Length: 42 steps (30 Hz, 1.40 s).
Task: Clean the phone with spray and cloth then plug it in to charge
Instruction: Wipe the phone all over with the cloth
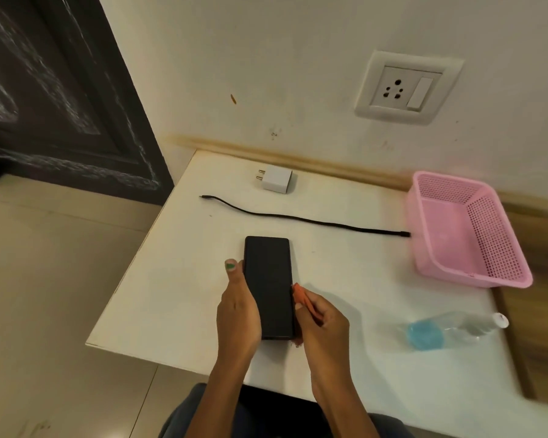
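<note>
White counter point(178, 298): my left hand point(238, 314) grips the phone point(269, 286); right hand point(321, 324) beside it pinches a cloth point(301, 298).

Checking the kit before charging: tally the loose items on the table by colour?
Black: 2, phone, cable
White: 1, charger adapter
Pink: 1, basket
Orange: 1, cloth
Clear with blue liquid: 1, spray bottle
Total: 6

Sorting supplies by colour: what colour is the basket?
Pink, with a perforated mesh pattern; the basket shows in the head view.
</note>
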Motion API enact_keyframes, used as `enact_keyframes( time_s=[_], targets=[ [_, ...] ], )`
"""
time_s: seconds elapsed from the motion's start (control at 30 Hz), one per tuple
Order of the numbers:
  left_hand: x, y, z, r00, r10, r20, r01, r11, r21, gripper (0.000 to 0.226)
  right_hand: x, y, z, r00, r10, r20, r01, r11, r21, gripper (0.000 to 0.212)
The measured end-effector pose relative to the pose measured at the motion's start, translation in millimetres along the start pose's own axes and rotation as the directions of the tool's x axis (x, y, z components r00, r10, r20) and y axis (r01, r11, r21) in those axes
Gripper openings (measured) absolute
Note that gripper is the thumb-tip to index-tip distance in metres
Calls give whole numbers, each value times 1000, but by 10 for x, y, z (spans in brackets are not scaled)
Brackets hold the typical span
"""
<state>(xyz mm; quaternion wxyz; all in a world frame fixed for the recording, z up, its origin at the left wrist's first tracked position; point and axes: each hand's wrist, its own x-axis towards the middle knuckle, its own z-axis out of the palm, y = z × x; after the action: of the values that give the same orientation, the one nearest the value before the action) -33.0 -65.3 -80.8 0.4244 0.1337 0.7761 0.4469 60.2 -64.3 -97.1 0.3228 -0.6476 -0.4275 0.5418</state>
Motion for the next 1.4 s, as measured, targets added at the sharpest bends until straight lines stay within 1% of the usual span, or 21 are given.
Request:
enact_keyframes(
  time_s=[0.1,0.17,0.27,0.4,0.5,0.53,0.63,0.7,0.77,0.8,0.9,1.0,1.07,1.1,1.17,1.2,1.27,1.33,1.37,1.4],
  targets=[
    [-12,-9,0,997,67,-26,-65,996,66,64,-1,27,3,1000,-23,10,24,999,-46,21],
    [-16,6,-3,995,90,-45,-87,994,71,64,-1,39,5,999,-44,23,46,995,-91,20],
    [-27,20,11,995,71,-67,-69,997,30,66,-1,58,-2,996,-80,49,87,987,-138,24],
    [-75,51,5,992,74,-102,-78,996,-41,55,10,66,-21,991,-116,61,126,974,-186,25],
    [-58,37,-21,989,63,-130,-73,994,-75,86,1,52,-14,989,-126,75,139,971,-195,27],
    [-47,38,-29,989,59,-134,-70,995,-78,89,-4,49,-8,988,-135,77,147,969,-197,27],
    [-33,42,-39,987,77,-139,-88,993,-75,88,0,46,2,988,-143,64,153,969,-194,25],
    [-31,35,-31,987,66,-144,-80,992,-95,80,5,45,-1,987,-152,55,160,968,-193,22],
    [-33,48,-21,983,55,-178,-77,990,-120,56,11,39,-8,987,-151,58,160,968,-194,21],
    [-39,58,-19,979,57,-194,-83,988,-128,47,10,33,-13,987,-147,64,157,970,-188,21],
    [-59,85,-23,976,70,-207,-101,985,-142,42,8,8,-33,989,-130,71,140,976,-168,20],
    [-61,57,-4,967,123,-221,-157,977,-146,38,3,-34,-84,991,-108,75,114,989,-90,15],
    [-39,-6,26,943,206,-260,-244,962,-125,33,22,-54,-132,995,-82,62,83,996,-27,14],
    [-29,-38,38,913,289,-289,-325,942,-86,30,36,-59,-158,996,-73,50,73,997,6,15],
    [-9,-96,61,821,479,-311,-507,862,-10,22,66,-63,-222,998,-34,47,29,995,97,17],
    [-13,-109,78,784,546,-295,-571,821,0,20,76,-76,-251,998,-12,56,2,986,169,20],
    [-67,-95,127,754,619,-221,-642,765,-46,23,73,-128,-319,996,5,94,-39,934,354,24],
    [-155,-54,182,759,642,-108,-651,748,-130,25,57,-194,-375,992,-32,122,-31,873,487,26],
    [-185,-54,212,771,635,-42,-632,758,-161,28,50,-228,-397,990,-56,133,-23,849,528,29],
    [-210,-57,241,790,612,41,-595,781,-189,34,47,-254,-419,987,-78,138,-13,827,562,37]
  ],
)
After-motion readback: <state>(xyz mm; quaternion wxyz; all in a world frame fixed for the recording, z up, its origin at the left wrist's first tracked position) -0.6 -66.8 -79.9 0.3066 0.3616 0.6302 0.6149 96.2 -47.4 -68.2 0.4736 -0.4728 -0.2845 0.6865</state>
